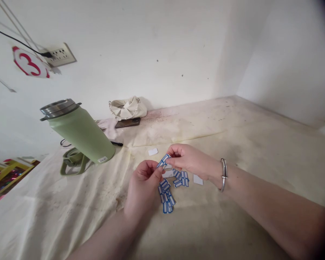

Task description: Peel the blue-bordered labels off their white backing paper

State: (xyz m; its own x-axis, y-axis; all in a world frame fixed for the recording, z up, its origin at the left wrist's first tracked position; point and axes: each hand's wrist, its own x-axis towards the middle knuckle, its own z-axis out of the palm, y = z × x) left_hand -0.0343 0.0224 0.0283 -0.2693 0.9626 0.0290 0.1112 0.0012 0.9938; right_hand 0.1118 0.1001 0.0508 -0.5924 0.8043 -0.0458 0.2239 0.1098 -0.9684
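Note:
Between my two hands is a small white label with blue outlines. My left hand pinches its lower left end, and my right hand pinches its upper right end. Below them on the cloth lies a loose pile of similar blue-outlined labels. A second cluster of these labels rests under my right hand. Plain white pieces lie around, one beyond my hands and another white piece beside my right wrist. My fingers partly hide a further white piece.
A green bottle stands open at the left, its lid beside it. Farther back are a white handbag, a phone and a black pen. The cream cloth has wrinkles. A wall socket holds a plug.

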